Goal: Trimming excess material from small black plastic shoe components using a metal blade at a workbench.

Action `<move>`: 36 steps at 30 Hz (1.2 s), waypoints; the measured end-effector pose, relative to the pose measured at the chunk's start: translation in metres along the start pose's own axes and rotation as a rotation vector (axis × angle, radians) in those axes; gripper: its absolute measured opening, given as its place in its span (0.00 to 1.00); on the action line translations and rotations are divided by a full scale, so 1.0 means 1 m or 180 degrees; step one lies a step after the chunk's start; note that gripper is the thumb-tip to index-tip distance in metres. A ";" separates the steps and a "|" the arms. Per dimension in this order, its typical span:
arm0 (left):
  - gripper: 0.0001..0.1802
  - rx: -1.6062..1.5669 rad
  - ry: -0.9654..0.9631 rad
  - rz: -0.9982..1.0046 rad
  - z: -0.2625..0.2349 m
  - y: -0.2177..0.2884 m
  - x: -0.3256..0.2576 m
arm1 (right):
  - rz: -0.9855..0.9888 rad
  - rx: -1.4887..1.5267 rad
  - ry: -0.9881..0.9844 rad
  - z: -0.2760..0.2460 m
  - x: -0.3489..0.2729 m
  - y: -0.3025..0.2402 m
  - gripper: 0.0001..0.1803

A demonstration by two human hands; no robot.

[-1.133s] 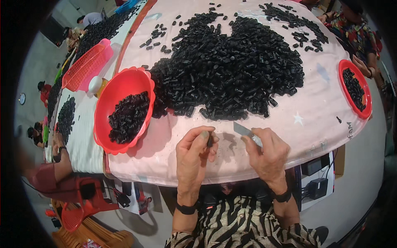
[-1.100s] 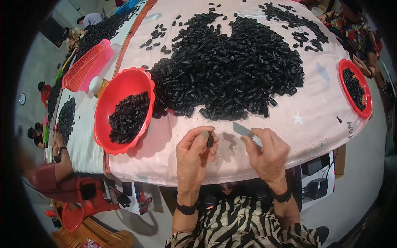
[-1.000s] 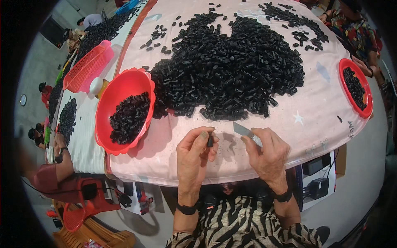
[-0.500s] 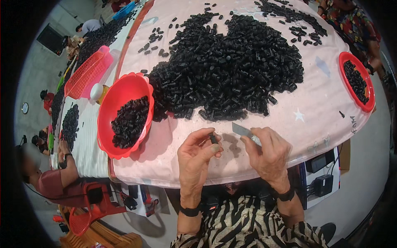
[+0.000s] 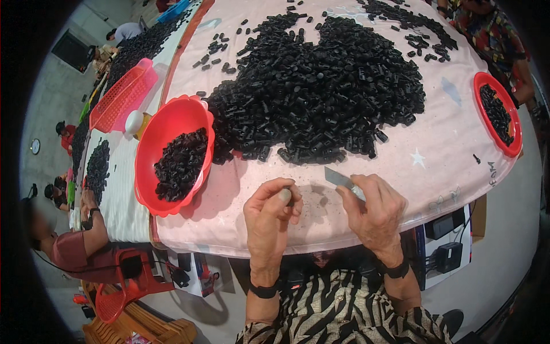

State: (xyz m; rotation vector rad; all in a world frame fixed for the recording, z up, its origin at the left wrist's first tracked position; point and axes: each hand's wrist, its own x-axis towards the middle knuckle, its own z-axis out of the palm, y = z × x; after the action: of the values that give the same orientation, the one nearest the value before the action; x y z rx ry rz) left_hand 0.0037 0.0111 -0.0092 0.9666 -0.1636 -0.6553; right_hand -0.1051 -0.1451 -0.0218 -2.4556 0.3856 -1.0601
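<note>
so, desk [image 5: 441, 143]: big one, under a pale pink cloth, star print over on the right side
black heap [image 5: 321, 97]: loads of small black parts, middle of the desk, just past both hands
red bowl [image 5: 175, 123]: scalloped rim, left of the heap, more black parts inside
right hand [image 5: 375, 209]: fingers clamped on the handle of a grey blade [image 5: 337, 176], tip angled up-left
left hand [image 5: 269, 212]: fingers pinched together on a small dark piece [image 5: 290, 202]
that piece: mostly hidden by thumb and fingers, blade well apart from it

Pink-covered table [image 5: 441, 129] beneath heaped black pieces [image 5: 321, 94], red bowl [image 5: 175, 117], red tray [image 5: 486, 78].
</note>
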 end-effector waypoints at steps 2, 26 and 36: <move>0.13 -0.0094 0.0001 -0.0068 0.000 0.000 0.001 | -0.0012 -0.0009 0.0009 0.001 -0.001 0.002 0.11; 0.16 -0.0117 -0.0045 -0.0180 0.005 0.000 -0.002 | 0.0040 -0.0003 0.0003 0.001 -0.001 0.000 0.11; 0.15 -0.0050 -0.0043 -0.0236 0.008 0.005 0.000 | 0.0018 -0.0050 -0.0027 0.000 0.001 -0.001 0.12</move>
State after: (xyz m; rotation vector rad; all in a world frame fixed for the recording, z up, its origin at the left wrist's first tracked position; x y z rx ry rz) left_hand 0.0028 0.0077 -0.0005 0.9568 -0.1347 -0.7303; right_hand -0.1045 -0.1443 -0.0203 -2.4704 0.3993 -1.0479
